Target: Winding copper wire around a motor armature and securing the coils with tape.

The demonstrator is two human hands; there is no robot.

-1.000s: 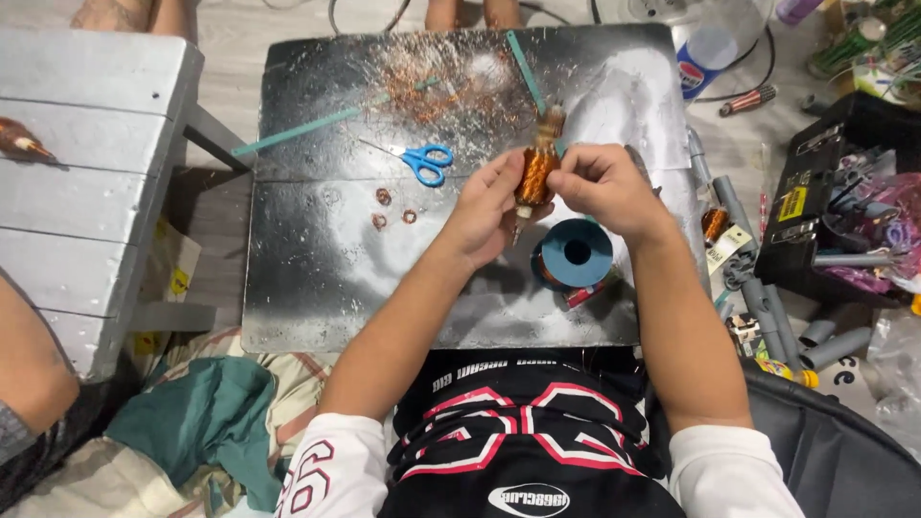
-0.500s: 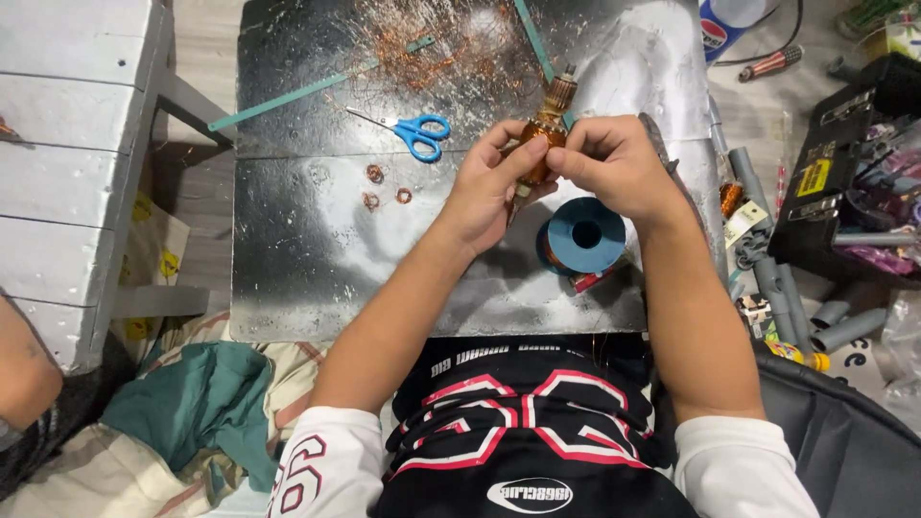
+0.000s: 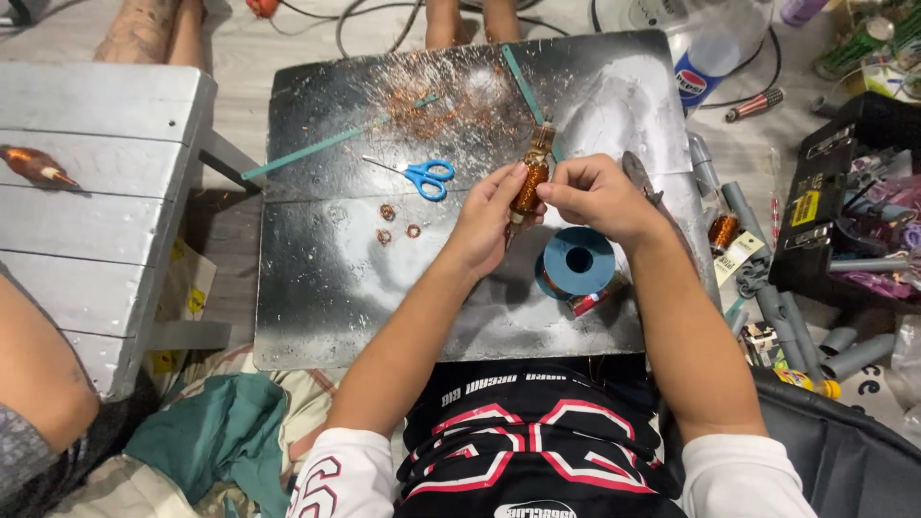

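Now, nearest you, the blue spool (image 3: 578, 261) lies on the dark metal board (image 3: 317, 288). Just above it, your left hand (image 3: 487, 219) and right hand (image 3: 597, 195) both pinch the copper-wound coil (image 3: 530, 182), held upright over the board. Blue scissors (image 3: 422, 175) lie toward ten o'clock, three small copper rings (image 3: 388, 223) just below them.

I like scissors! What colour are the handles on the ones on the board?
The scissors have bright blue handles, seen in the head view.
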